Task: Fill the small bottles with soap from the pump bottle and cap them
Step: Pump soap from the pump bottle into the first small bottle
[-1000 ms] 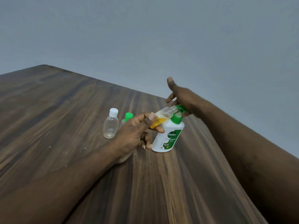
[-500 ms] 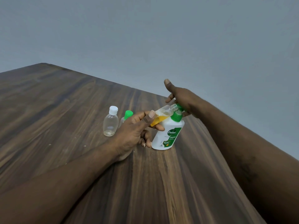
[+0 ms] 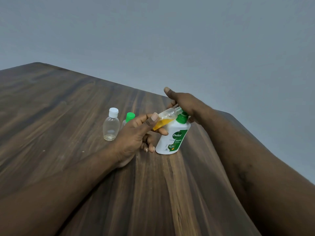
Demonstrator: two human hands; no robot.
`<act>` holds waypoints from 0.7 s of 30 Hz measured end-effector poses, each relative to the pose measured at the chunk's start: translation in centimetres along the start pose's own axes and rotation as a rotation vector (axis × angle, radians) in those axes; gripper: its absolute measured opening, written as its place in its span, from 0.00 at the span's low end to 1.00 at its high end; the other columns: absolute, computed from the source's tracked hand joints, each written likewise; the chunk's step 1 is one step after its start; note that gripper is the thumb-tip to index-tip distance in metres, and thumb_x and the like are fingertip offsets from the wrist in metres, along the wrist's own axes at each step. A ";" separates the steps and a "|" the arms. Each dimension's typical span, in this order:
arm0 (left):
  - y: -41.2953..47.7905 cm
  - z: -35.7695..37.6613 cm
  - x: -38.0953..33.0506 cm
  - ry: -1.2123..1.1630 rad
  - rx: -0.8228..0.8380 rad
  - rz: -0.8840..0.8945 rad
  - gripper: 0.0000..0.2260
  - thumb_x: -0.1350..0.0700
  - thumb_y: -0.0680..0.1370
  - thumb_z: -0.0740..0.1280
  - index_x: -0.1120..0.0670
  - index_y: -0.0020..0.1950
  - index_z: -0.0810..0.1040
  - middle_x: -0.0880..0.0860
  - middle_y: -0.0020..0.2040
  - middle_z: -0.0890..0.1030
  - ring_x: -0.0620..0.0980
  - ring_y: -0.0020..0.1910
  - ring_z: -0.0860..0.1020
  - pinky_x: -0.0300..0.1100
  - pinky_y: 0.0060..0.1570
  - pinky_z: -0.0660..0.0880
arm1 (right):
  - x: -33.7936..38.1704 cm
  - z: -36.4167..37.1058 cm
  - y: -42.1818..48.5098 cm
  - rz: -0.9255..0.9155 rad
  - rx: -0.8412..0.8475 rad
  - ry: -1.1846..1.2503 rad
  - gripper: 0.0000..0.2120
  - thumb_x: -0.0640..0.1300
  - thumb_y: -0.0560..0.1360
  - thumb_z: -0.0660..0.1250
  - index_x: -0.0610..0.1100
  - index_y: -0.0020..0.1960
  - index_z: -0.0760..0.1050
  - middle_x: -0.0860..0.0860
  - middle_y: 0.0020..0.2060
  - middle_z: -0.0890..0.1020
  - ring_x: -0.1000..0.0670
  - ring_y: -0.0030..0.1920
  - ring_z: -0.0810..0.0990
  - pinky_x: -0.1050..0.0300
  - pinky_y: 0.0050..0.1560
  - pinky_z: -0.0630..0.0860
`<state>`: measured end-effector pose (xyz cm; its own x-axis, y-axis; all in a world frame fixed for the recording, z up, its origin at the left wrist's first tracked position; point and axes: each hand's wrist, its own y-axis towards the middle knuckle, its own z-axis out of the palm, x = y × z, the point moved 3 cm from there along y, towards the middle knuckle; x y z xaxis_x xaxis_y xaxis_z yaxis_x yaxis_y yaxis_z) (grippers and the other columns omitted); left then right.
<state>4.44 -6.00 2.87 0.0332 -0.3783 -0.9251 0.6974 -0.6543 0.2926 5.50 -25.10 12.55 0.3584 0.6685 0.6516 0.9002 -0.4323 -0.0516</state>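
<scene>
Small bottle (image 3: 167,119) stays tilted against pump bottle (image 3: 172,138).

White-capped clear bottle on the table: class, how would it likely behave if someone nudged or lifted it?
The white-capped bottle looks nearly empty, so it is probably very light to lift. It stands upright on a small base on the smooth table, so a nudge would likely slide or tip it.

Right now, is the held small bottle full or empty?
Partly full: in the small bottle, orange soap fills only the lower half.
</scene>
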 end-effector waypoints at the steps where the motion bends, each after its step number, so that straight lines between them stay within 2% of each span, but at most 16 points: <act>1: 0.0 0.0 0.0 -0.002 -0.001 -0.001 0.20 0.42 0.82 0.61 0.56 0.62 0.79 0.57 0.53 0.86 0.50 0.26 0.75 0.40 0.27 0.69 | 0.0 0.0 0.0 0.004 -0.003 -0.008 0.34 0.76 0.76 0.58 0.46 0.47 0.82 0.46 0.50 0.86 0.43 0.51 0.84 0.45 0.57 0.79; 4: -0.1 0.1 -0.1 -0.006 0.000 0.003 0.20 0.42 0.83 0.60 0.56 0.62 0.79 0.57 0.53 0.86 0.51 0.26 0.75 0.41 0.28 0.69 | 0.6 -0.5 -0.6 -0.001 -0.025 -0.037 0.35 0.77 0.76 0.56 0.46 0.49 0.81 0.48 0.52 0.85 0.44 0.53 0.83 0.46 0.53 0.79; 8: 0.1 0.4 -0.3 -0.017 0.010 0.010 0.18 0.43 0.83 0.60 0.55 0.61 0.80 0.56 0.54 0.86 0.50 0.26 0.75 0.40 0.27 0.70 | 2.3 -2.6 -1.4 -0.019 -0.034 0.012 0.41 0.79 0.76 0.47 0.45 0.55 0.81 0.45 0.54 0.82 0.44 0.54 0.82 0.50 0.46 0.79; 10: 0.1 0.4 -0.3 -0.015 0.010 0.007 0.19 0.43 0.83 0.60 0.55 0.61 0.80 0.56 0.53 0.86 0.50 0.27 0.75 0.40 0.27 0.70 | 2.3 -2.6 -1.3 -0.008 -0.038 0.045 0.42 0.78 0.77 0.46 0.44 0.55 0.80 0.45 0.52 0.82 0.45 0.53 0.81 0.50 0.46 0.78; 13: 0.1 0.2 -0.3 -0.021 0.001 0.002 0.20 0.42 0.82 0.61 0.56 0.62 0.79 0.57 0.53 0.86 0.51 0.26 0.75 0.41 0.28 0.70 | 1.2 -1.1 -0.8 0.005 -0.009 -0.016 0.41 0.77 0.78 0.48 0.42 0.54 0.81 0.46 0.51 0.83 0.44 0.51 0.82 0.47 0.51 0.78; 21: 0.1 0.0 0.1 -0.002 -0.005 -0.003 0.19 0.42 0.83 0.61 0.56 0.60 0.79 0.57 0.52 0.86 0.51 0.26 0.75 0.40 0.27 0.68 | 0.0 0.0 0.1 0.018 0.006 -0.014 0.37 0.78 0.75 0.57 0.44 0.48 0.83 0.45 0.49 0.86 0.43 0.50 0.85 0.45 0.56 0.79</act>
<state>4.48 -6.13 2.84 0.0299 -0.3779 -0.9254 0.7010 -0.6521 0.2889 5.61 -25.11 12.57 0.3784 0.6691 0.6396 0.8949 -0.4412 -0.0679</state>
